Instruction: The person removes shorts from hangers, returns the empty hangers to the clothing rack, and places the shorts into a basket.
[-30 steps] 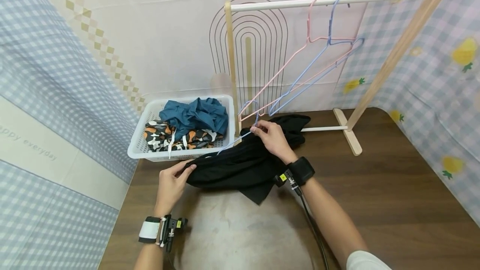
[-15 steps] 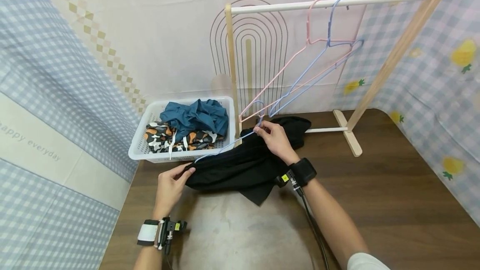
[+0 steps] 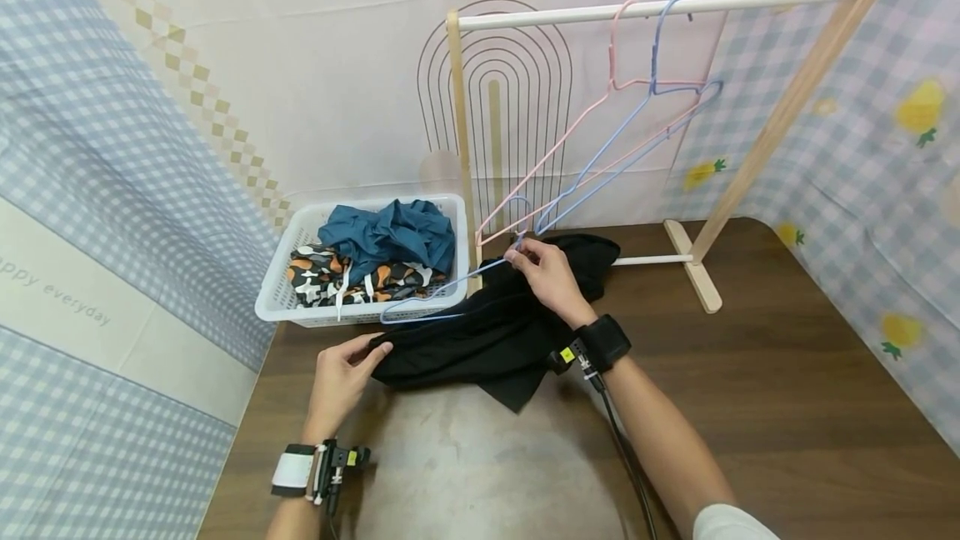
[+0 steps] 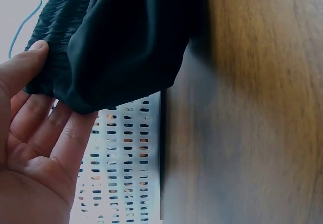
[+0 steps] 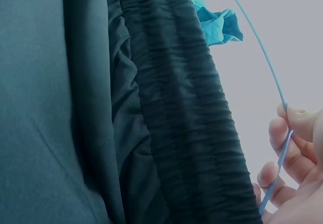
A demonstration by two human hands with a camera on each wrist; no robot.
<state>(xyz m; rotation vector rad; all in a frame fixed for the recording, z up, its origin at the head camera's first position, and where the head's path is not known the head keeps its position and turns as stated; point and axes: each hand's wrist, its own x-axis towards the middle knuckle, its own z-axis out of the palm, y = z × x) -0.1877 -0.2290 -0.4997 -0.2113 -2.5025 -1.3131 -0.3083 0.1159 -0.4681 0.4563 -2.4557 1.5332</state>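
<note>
Black shorts with a gathered elastic waistband are stretched out in front of the basket. My left hand pinches one end of the waistband between thumb and fingers, as the left wrist view also shows. With thumb and fingertips my right hand grips a blue hanger just below its hook. The hanger's left end and part of its bottom bar show above the waistband, in front of the basket; its right part is hidden behind the shorts and my hand.
A white basket holds a teal garment and a patterned one with white drawstrings. Behind stands a wooden rack with a white rail, where a pink hanger and another blue hanger hang. The wooden tabletop extends right.
The hanger's left end, hidden in the shorts a second ago, now shows outside the waistband with its bottom bar in sight. Both hands keep their holds; the left has barely moved.
</note>
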